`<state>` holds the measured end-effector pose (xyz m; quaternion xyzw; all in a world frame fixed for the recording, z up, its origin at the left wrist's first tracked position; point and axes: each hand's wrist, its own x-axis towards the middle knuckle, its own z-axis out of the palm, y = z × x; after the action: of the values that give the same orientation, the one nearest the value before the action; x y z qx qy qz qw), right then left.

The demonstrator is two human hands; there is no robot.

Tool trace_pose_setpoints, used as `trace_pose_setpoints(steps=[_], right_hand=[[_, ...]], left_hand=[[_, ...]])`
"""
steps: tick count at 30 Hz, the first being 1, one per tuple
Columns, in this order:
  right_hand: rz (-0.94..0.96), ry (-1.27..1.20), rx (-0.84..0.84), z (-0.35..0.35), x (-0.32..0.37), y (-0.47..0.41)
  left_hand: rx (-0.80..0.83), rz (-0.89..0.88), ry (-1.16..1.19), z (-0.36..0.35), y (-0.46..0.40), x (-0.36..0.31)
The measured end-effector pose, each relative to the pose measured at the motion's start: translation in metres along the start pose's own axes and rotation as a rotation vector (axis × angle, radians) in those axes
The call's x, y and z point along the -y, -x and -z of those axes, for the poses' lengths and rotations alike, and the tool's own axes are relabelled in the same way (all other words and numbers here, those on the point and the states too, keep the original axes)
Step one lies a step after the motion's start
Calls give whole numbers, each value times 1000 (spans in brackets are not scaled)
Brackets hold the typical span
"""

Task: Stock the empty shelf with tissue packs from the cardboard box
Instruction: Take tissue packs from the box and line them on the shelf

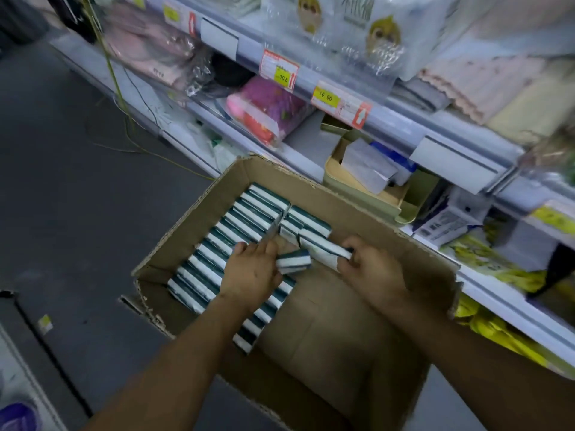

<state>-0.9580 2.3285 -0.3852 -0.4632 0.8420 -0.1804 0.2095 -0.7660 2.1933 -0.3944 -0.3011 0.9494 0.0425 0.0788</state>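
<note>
Your left hand [253,269] pinches a loose tissue pack [294,261] at three o'clock, long axis toward your right hand [370,265], gripping another pack [323,248] inside the cardboard box [357,209].

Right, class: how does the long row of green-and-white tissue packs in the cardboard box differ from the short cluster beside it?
The long row of green-and-white tissue packs stands neatly on edge along the box's left wall; the short cluster is fewer and partly tumbled. The left hand rests over the row; the right hand grips a cluster pack. Both share one striped design.
</note>
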Motion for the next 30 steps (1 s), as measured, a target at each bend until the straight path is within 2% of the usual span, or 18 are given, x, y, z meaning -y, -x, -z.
trace_pose_setpoints(steps=[2, 4, 6, 9, 12, 15, 17, 19, 21, 22, 25, 30], right_hand=[[8, -19, -51, 23, 4, 25], [20, -25, -105, 47, 12, 55], [47, -36, -177, 68, 18, 87], [250, 47, -338, 91, 25, 139], [375, 129, -457, 116, 33, 188], [408, 148, -547, 143, 33, 234], [294, 5, -506, 160, 31, 268], [57, -467, -389, 179, 34, 299], [-150, -997, -349, 201, 34, 322], [-211, -1136, -354, 213, 31, 331], [-265, -1231, -368, 247, 11, 359], [-209, -1301, -422, 312, -44, 409]], left_hand=[[48, 192, 269, 21, 20, -14], [68, 349, 675, 40, 44, -26], [29, 376, 958, 62, 71, -40], [-18, 431, 1266, 102, 104, -68], [94, 535, 1591, 144, 133, -99], [129, 403, 1597, 177, 159, -135], [93, 339, 1567, 195, 174, -159], [27, 262, 1548, 209, 182, -186], [-27, 162, 1518, 220, 190, -213], [-28, 117, 1514, 228, 195, -229], [-17, 8, 1515, 251, 207, -276], [-31, -80, 1448, 290, 217, -361]])
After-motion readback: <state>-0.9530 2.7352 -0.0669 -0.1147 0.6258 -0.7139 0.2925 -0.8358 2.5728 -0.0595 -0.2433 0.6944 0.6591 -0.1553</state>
